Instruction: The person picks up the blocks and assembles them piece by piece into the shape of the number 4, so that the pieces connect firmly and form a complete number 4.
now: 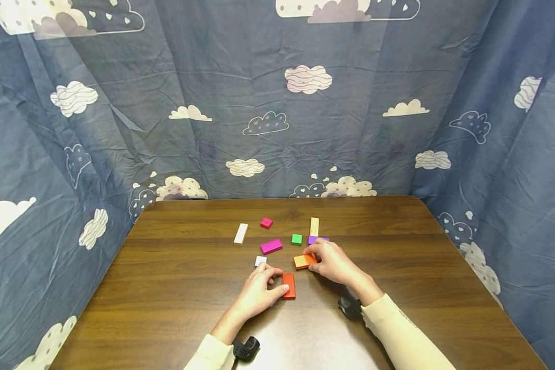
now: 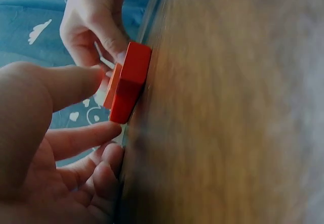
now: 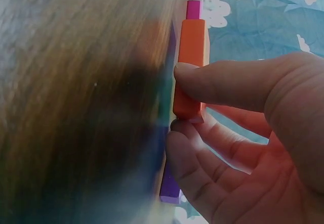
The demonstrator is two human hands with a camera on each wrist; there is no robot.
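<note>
On the brown surface in front of me, the person's right hand pinches the orange block between thumb and fingers. From that block, the purple block sits at one o'clock, the green block at eleven and the magenta block at ten. The red block lies at seven o'clock, just apart; the left hand is spread loosely beside it, thumb and index finger parted.
</note>
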